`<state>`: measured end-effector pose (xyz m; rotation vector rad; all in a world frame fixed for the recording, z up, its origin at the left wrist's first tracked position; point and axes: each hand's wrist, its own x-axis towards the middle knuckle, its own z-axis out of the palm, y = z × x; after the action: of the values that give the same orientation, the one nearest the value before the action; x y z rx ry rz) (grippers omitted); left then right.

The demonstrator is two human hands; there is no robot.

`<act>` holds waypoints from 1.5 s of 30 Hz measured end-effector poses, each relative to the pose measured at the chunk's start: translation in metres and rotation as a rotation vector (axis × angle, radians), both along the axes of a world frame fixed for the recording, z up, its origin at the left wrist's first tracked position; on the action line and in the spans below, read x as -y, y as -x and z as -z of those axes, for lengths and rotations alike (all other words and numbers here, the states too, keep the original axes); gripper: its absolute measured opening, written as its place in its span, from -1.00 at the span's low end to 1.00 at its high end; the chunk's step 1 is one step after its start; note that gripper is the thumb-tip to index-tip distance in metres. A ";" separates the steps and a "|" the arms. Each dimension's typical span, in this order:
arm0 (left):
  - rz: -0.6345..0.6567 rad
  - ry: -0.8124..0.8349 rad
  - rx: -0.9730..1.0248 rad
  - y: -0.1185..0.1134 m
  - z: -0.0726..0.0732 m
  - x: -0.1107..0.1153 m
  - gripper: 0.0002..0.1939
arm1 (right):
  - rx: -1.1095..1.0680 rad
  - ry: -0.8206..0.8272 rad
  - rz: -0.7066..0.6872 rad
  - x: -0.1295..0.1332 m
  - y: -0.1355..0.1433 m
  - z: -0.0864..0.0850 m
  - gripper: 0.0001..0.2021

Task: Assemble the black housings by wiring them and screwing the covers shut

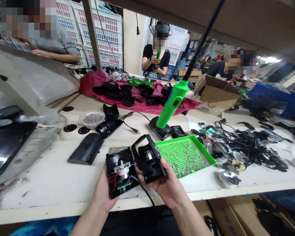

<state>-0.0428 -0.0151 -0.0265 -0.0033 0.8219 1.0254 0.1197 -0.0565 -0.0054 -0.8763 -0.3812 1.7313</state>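
My left hand [102, 193] holds an open black housing half [120, 172] with a small motor, red and blue wires and a circuit board inside. A black cord [145, 191] runs from it down past the table edge. My right hand [168, 186] grips the other black housing half [148, 159], tilted upright beside the first, the two touching along one edge. Both parts hover over the near edge of the white table [51, 183].
A green screw tray [186, 154] lies just right of my hands. A green electric screwdriver [173, 103] hangs from a cable over its stand. A bowl of screws [92, 118], black shells [87, 149] and tangled wires [245, 144] lie around. Three other people work at the far side.
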 end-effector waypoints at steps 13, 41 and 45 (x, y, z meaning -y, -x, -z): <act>-0.098 -0.008 0.009 -0.002 -0.003 0.000 -0.53 | 1.205 -0.360 -0.139 -0.096 -0.005 -0.028 -0.22; -0.085 0.059 0.051 -0.002 -0.001 0.000 -0.54 | 2.222 -0.378 -0.457 -0.078 0.026 -0.010 -0.22; -0.084 0.076 0.084 -0.002 -0.002 0.001 -0.52 | 2.222 -0.407 -0.408 -0.068 0.022 -0.015 -0.31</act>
<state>-0.0405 -0.0158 -0.0246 -0.1457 0.7883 1.0656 0.0978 0.0116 0.0101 -2.1105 -2.2559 0.1134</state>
